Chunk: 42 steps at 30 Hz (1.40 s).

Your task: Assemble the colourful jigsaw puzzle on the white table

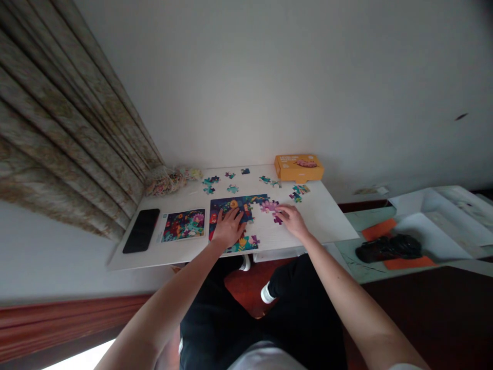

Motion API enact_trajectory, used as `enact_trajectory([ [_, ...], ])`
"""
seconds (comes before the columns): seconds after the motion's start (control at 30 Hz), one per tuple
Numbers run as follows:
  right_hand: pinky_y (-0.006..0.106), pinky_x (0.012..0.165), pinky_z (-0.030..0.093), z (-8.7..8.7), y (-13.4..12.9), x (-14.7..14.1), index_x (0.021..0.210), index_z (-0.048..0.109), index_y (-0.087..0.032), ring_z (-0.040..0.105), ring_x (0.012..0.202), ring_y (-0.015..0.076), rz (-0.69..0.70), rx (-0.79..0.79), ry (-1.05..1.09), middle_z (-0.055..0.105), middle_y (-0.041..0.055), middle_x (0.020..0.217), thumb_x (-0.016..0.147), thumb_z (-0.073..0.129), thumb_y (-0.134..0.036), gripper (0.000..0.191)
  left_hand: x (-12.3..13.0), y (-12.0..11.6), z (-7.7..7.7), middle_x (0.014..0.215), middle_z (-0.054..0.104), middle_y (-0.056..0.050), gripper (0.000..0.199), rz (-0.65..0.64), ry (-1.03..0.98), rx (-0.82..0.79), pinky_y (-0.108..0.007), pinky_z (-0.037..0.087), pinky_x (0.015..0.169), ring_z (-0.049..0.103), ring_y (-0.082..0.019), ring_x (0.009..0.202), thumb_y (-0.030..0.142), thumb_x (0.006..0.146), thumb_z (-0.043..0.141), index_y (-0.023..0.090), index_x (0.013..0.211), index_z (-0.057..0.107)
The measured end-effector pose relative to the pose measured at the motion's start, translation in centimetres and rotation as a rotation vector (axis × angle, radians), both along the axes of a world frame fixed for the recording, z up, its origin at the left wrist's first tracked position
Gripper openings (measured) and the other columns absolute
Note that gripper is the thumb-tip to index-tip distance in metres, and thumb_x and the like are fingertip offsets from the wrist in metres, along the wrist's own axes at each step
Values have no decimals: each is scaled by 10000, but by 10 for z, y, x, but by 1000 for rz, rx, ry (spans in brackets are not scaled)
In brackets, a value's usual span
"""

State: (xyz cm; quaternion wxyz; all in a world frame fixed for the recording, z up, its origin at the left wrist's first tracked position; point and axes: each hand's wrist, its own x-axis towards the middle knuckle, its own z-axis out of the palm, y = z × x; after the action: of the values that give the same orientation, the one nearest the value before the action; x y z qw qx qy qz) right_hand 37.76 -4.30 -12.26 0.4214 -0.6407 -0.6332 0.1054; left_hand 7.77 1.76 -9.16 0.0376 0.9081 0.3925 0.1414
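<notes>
A partly joined jigsaw puzzle (221, 204) lies on the white table in front of me, dark blue with bright figures. My left hand (230, 226) rests flat on it, fingers spread. At the puzzle's right side, my right hand (291, 218) has its fingertips closed on a purple puzzle piece (278, 218), beside a pink and purple joined part (268, 205). Whether that piece is joined to its neighbours is too small to tell. Left of the puzzle is a printed picture card (184, 225) with similar colours.
Loose puzzle pieces (232, 188) lie along the back, more pieces (299, 193) at the right. A yellow puzzle box (299, 168) stands at the back right. A black phone (141, 230) and a bundle of netting (167, 181) are at the left. White boxes (427, 236) stand on a lower surface.
</notes>
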Motion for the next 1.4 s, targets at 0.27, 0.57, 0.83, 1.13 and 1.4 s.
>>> enact_trajectory([
  [0.27, 483, 1023, 509, 5, -31, -20, 1243, 728, -210, 645, 1182, 329, -138, -62, -243, 738, 143, 1276, 918, 688, -381, 369, 72, -5, 10, 1527, 583, -112, 418, -235, 3, -55, -494, 381, 1244, 532, -262, 1426, 237, 1034, 500, 216, 1445, 575],
  [0.57, 444, 966, 500, 8, -25, -13, 1338, 639, -255, 667, 1105, 294, -147, -217, -188, 753, 78, 1206, 823, 751, -298, 529, 117, 8, -10, 1458, 631, -122, 457, -208, -115, -126, -449, 416, 1230, 557, -249, 1404, 90, 947, 526, 188, 1385, 609],
  [0.83, 414, 918, 504, 15, -22, -30, 1372, 603, -171, 679, 1039, 319, -298, -306, -212, 735, 158, 1145, 855, 676, -270, 531, 116, 8, -16, 1449, 639, -130, 506, -193, -173, -166, -437, 416, 1232, 556, -241, 1400, 58, 916, 496, 156, 1405, 583],
  [1.13, 378, 853, 517, 1, -15, -32, 1203, 668, -233, 691, 962, 287, -399, -328, -104, 748, 97, 1036, 796, 748, -289, 419, 114, 7, -12, 1448, 641, -125, 484, -195, -167, -176, -419, 406, 1241, 555, -240, 1398, 59, 920, 498, 147, 1384, 605],
  [1.4, 394, 872, 483, 7, -24, -42, 1255, 702, -232, 654, 975, 295, -388, -290, -222, 717, 135, 1045, 918, 671, -323, 350, 115, 6, -13, 1452, 639, -119, 462, -203, -168, -166, -455, 407, 1240, 556, -248, 1393, 74, 927, 515, 178, 1361, 636],
])
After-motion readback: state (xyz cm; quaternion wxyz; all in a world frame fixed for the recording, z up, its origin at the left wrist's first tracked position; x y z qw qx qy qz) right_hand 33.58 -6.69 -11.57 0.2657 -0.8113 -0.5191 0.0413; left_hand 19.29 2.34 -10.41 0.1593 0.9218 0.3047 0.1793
